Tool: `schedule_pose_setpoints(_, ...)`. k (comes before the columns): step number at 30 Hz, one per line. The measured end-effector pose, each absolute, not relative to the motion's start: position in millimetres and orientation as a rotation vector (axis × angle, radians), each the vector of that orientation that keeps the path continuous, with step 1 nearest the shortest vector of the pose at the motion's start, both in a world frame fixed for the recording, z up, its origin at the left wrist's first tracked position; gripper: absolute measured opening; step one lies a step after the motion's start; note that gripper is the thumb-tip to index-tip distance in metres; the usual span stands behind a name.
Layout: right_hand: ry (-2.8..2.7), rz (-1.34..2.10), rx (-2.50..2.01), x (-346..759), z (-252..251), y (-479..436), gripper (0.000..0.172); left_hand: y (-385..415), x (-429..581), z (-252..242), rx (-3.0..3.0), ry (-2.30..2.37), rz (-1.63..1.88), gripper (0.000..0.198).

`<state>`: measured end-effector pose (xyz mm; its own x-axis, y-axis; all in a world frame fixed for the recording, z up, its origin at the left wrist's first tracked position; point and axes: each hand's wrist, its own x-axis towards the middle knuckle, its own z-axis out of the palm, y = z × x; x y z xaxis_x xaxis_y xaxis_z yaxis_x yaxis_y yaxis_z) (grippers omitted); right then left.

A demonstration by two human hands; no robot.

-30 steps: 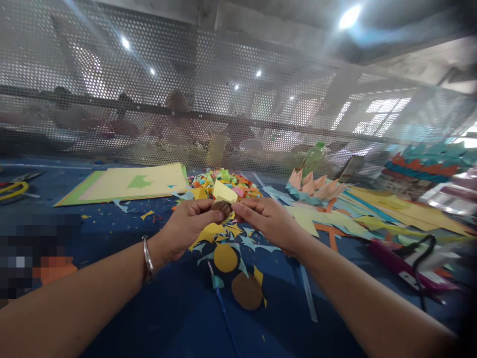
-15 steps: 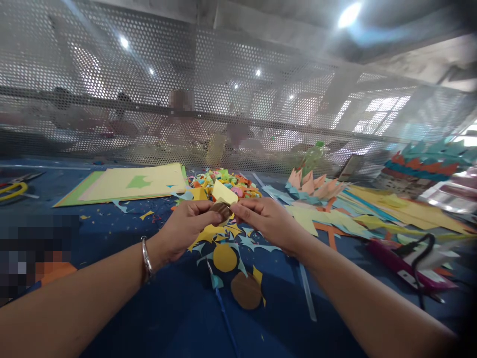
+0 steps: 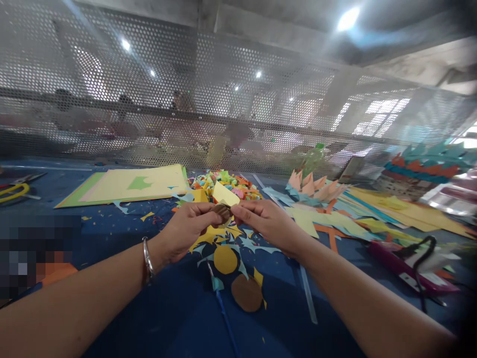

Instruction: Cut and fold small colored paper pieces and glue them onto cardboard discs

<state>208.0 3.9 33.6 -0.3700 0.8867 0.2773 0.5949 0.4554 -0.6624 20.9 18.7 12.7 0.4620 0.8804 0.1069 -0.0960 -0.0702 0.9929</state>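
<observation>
My left hand (image 3: 186, 229) and my right hand (image 3: 266, 221) meet above the blue table (image 3: 156, 308), both pinching a small brown paper piece (image 3: 222, 213) with a pale yellow paper piece (image 3: 224, 194) sticking up behind it. A metal bangle (image 3: 148, 259) is on my left wrist. Under the hands lie a yellow paper circle (image 3: 225, 259), a brown paper circle (image 3: 246, 293) and light-blue star-shaped offcuts (image 3: 249, 243). A blue pen (image 3: 223, 306) lies near them.
Stacked yellow and green sheets (image 3: 126, 185) lie at back left, yellow scissors (image 3: 14, 191) at far left. A heap of coloured scraps (image 3: 233, 180) sits behind the hands. Pink and yellow cutouts (image 3: 316, 188), a pink glue gun (image 3: 410, 268) and a perforated metal screen (image 3: 223, 99) are around.
Both hands stay together on the paper pieces; the yellow piece has shifted slightly. The view has dipped a little.
</observation>
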Motion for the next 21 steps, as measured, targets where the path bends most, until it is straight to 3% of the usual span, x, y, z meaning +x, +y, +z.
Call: schedule_pose_setpoints(21, -2.137, 0.562, -1.250, 209.1, 32.3, 6.3, 0.039, 17.8, 21.2, 16.0, 1.450, 0.744, 0.936, 0.009)
